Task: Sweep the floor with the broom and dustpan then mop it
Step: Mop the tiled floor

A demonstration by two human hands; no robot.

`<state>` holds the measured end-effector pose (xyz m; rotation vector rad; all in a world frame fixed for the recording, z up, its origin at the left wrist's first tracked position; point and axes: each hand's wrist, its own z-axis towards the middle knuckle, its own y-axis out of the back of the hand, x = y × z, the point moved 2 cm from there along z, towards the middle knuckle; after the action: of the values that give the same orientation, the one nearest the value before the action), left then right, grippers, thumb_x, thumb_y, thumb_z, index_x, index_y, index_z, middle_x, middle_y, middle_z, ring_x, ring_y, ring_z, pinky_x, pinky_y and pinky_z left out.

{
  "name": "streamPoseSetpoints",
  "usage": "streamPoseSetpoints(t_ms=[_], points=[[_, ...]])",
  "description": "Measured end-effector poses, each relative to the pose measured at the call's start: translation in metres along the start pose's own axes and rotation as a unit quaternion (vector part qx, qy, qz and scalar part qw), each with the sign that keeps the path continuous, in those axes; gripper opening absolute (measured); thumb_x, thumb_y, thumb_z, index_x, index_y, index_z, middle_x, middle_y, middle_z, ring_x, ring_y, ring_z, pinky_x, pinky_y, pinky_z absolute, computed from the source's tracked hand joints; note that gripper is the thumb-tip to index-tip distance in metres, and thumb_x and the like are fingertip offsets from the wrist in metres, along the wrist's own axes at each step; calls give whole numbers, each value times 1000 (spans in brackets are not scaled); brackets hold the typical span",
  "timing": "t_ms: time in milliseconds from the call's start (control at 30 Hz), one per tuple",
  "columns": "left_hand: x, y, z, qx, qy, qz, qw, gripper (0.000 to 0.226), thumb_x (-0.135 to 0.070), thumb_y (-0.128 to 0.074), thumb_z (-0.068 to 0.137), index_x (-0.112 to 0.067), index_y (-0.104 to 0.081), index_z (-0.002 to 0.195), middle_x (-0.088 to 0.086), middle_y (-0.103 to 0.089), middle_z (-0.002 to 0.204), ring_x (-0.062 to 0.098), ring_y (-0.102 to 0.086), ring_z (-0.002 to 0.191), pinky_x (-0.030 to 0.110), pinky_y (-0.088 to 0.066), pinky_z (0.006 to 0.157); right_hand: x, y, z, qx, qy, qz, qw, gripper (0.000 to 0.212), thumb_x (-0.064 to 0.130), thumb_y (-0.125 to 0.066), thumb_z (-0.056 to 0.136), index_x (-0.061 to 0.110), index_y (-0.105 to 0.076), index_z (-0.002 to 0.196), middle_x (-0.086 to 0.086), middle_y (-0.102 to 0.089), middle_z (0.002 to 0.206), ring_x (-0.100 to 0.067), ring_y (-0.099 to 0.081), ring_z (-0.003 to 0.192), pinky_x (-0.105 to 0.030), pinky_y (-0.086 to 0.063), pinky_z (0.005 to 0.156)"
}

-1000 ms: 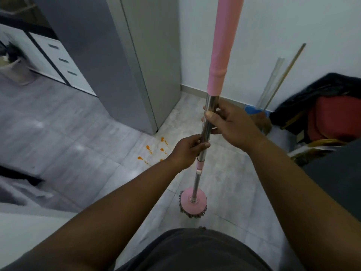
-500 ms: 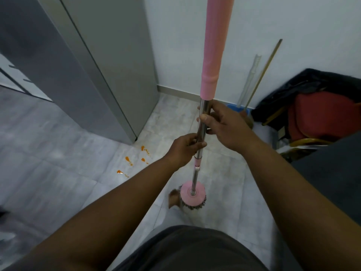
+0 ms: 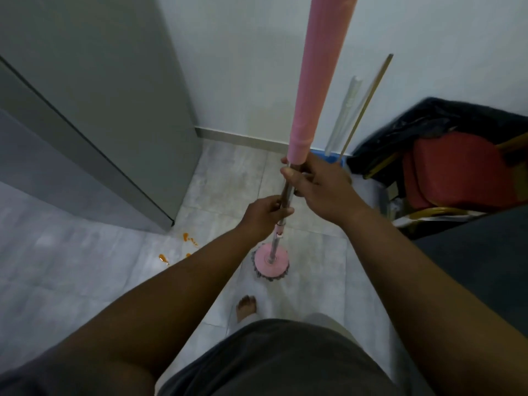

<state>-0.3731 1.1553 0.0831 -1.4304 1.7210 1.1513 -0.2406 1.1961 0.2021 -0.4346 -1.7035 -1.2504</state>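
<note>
A mop stands upright in front of me: a pink upper handle (image 3: 317,81), a metal lower shaft and a round pink head (image 3: 271,261) with a grey fringe on the tiled floor. My right hand (image 3: 320,187) grips the shaft just under the pink sleeve. Lower down, my left hand (image 3: 264,215) grips the metal shaft. Orange spill marks (image 3: 188,240) lie on the tiles left of the mop head. A broom's stick (image 3: 368,101) leans on the white wall, with a blue dustpan edge (image 3: 328,158) behind my right hand.
A tall grey cabinet (image 3: 100,110) fills the left. At the right sit a black bag (image 3: 445,121), a red chair seat (image 3: 457,170) and a dark surface. A clear strip (image 3: 347,110) leans beside the broom stick. My bare foot (image 3: 246,305) is behind the mop head.
The view has swung right, so the drawers have left the frame. My foot has stepped forward into view. Both hands keep the same hold on the mop.
</note>
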Motion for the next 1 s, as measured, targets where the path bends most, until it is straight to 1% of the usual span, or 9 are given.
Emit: streamPoseSetpoints(t_ms=[133, 200, 267, 400, 467, 600, 833, 900, 1000], points=[[-8, 4, 23, -7, 5, 29, 1000, 10, -41, -64, 94, -32, -67, 97, -4, -72, 100, 19, -68, 101, 36, -54, 92, -11, 0, 28, 16, 5, -32, 999, 28, 42, -54, 97, 21, -58, 116, 14, -64, 91, -12, -66, 87, -42, -56, 82], [-15, 9, 33, -22, 0, 47, 999, 13, -41, -63, 95, -32, -67, 103, -5, -72, 104, 15, -67, 100, 31, -53, 89, -20, 2, 42, 43, 0, -37, 998, 23, 42, -53, 97, 25, -57, 112, 16, -63, 88, -7, -65, 85, -34, -55, 78], [-25, 13, 39, -38, -7, 46, 998, 22, -40, -62, 96, -28, -70, 113, -2, -73, 112, 13, -67, 101, 33, -54, 92, -27, 4, 55, 64, -4, -46, 997, 18, 42, -52, 97, 27, -57, 107, 16, -63, 87, 0, -62, 81, -21, -47, 70], [-33, 15, 42, -56, -4, 58, 997, 30, -37, -61, 97, -19, -69, 120, 1, -72, 117, 17, -67, 108, 42, -53, 100, -35, 6, 72, 116, -3, -91, 989, 22, 47, -53, 96, 26, -55, 103, 12, -62, 86, -1, -58, 77, -16, -37, 63], [-29, 15, 44, -62, 11, 51, 997, 32, -37, -61, 97, -19, -67, 124, 1, -71, 122, 17, -66, 111, 42, -52, 102, -32, 5, 78, 126, 16, -109, 986, 25, 51, -54, 94, 29, -52, 106, 15, -58, 86, 3, -55, 76, -12, -34, 62], [-23, 18, 46, -82, 34, 56, 994, 43, -39, -59, 98, -18, -59, 135, 1, -66, 130, 18, -63, 116, 42, -51, 104, -26, 7, 90, 126, 59, -109, 984, 37, 52, -54, 93, 23, -54, 116, 11, -61, 96, -8, -60, 86, -9, -35, 67], [-33, 23, 53, -109, -14, 79, 991, 38, -37, -59, 98, -21, -62, 133, 1, -69, 126, 17, -65, 115, 35, -52, 101, -20, 9, 93, 99, 69, -83, 989, 49, 54, -60, 89, 23, -53, 126, 17, -58, 100, -2, -55, 88, -5, -32, 68], [-30, 22, 52, -99, -20, 96, 990, 38, -36, -60, 98, -19, -62, 132, 3, -69, 126, 17, -65, 115, 34, -52, 101, -17, 10, 91, 84, 70, -83, 991, 44, 53, -66, 85, 24, -57, 117, 22, -56, 88, 5, -56, 78, -4, -33, 65], [-23, 18, 49, -64, -54, 137, 987, 38, -34, -58, 99, -15, -60, 132, 2, -68, 126, 13, -62, 113, 23, -48, 94, -14, 13, 88, 84, 74, -117, 987, 25, 48, -71, 82, 31, -53, 84, 24, -51, 69, 17, -53, 60, 0, -32, 50]])
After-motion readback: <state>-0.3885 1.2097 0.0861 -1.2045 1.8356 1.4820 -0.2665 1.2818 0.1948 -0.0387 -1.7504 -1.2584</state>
